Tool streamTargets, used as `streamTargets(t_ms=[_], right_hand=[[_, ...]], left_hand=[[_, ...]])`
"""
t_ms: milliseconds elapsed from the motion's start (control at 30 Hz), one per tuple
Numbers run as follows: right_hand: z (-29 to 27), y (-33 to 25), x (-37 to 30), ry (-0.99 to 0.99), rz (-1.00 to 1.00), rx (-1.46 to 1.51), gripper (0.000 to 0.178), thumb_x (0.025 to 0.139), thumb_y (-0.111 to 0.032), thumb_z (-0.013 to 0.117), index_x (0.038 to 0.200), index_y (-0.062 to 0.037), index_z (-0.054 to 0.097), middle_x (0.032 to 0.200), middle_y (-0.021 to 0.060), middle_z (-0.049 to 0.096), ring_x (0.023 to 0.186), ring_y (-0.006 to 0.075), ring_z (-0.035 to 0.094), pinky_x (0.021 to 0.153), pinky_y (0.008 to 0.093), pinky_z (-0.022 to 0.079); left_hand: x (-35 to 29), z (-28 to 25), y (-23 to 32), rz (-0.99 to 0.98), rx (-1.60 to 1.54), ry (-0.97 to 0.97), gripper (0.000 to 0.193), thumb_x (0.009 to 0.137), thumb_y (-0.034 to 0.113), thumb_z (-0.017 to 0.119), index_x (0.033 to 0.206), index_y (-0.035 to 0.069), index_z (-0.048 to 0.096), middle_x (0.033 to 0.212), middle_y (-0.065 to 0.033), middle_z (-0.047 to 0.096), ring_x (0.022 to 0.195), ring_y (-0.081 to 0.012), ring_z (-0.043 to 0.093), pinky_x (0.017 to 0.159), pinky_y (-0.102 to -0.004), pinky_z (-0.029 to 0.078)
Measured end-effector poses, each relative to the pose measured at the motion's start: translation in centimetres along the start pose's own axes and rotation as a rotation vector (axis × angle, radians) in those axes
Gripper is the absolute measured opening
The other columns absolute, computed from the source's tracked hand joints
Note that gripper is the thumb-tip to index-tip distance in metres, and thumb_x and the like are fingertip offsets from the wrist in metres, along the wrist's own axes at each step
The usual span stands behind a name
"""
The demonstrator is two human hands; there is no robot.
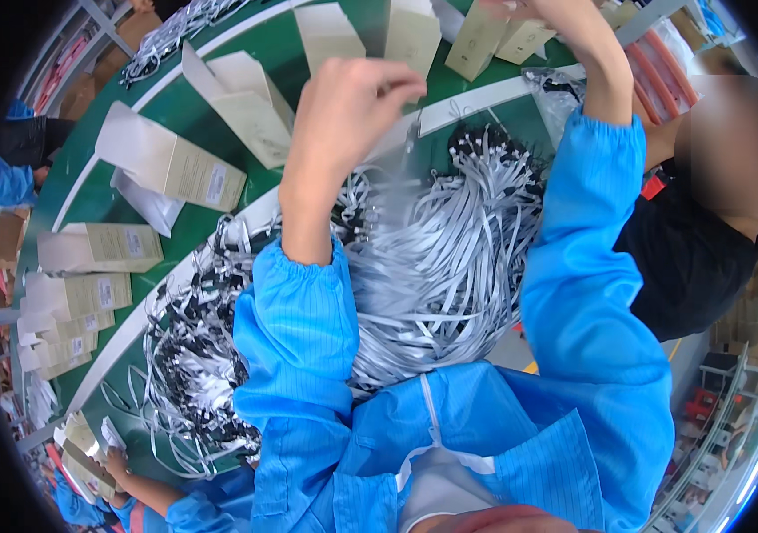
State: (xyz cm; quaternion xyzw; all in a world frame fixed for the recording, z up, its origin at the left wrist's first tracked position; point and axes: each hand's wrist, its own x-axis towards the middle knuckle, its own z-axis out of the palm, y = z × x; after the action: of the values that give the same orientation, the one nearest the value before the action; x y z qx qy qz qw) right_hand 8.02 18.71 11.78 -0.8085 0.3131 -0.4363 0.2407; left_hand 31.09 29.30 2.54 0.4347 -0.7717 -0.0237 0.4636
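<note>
My left hand (348, 111) is raised over the table, its fingers curled into a pinch. Below the fingertips hangs a blurred grey strap (406, 147), which looks like a lanyard. Under it lies a large pile of grey lanyards (450, 258) with black clips. At the top edge of the view, my right hand (566, 13) reaches over a small cream carton (521, 40). Its fingers are smeared and partly cut off, so I cannot see whether they grip anything. A second cream carton (474, 40) stands just left of it.
Several open cartons (175, 169) line the curved green table (185, 231) and its white strip. Another tangled lanyard heap (201, 373) lies to the left. A co-worker's hand (117, 466) touches a carton at lower left. A person in black (690, 258) is close on the right.
</note>
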Motion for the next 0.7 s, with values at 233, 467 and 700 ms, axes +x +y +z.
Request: streamTargets(t_ms=[233, 467, 700], right_hand=[[8.6, -3.3, -3.7, -0.87, -0.063, 0.047, 0.029, 0.103, -0.028, 0.056, 0.108, -0.0024, 0.068, 0.084, 0.0056, 0.068, 0.074, 0.0127, 0.067, 0.061, 0.0252, 0.055], [3.1, -6.3, -3.4, -0.463, -0.163, 0.333, 0.022, 0.103, -0.014, 0.055, 0.092, 0.0023, 0.065, 0.078, 0.004, 0.067, 0.07, 0.0092, 0.065, 0.062, 0.0227, 0.051], [-2.2, -3.6, -1.5, -0.151, -0.579, 0.433, 0.025, 0.103, -0.023, 0.055, 0.102, 0.0005, 0.063, 0.083, 0.0067, 0.067, 0.073, 0.013, 0.065, 0.063, 0.026, 0.052]], left_hand=[[-1.0, -3.3, 2.4, 0.067, -0.074, 0.28, 0.014, 0.09, 0.009, 0.071, 0.099, 0.0, 0.075, 0.085, -0.0052, 0.075, 0.073, -0.0121, 0.07, 0.066, -0.0266, 0.054], [-1.9, -6.0, 4.1, -0.172, -0.225, -0.653, 0.026, 0.092, 0.013, 0.072, 0.114, 0.0, 0.068, 0.096, -0.0059, 0.073, 0.091, -0.0109, 0.068, 0.085, -0.0279, 0.053], [-0.6, -5.4, 2.1, -0.35, -0.363, -0.876, 0.021, 0.085, 0.014, 0.073, 0.099, -0.002, 0.072, 0.084, -0.0091, 0.073, 0.078, -0.0134, 0.068, 0.071, -0.0279, 0.053]])
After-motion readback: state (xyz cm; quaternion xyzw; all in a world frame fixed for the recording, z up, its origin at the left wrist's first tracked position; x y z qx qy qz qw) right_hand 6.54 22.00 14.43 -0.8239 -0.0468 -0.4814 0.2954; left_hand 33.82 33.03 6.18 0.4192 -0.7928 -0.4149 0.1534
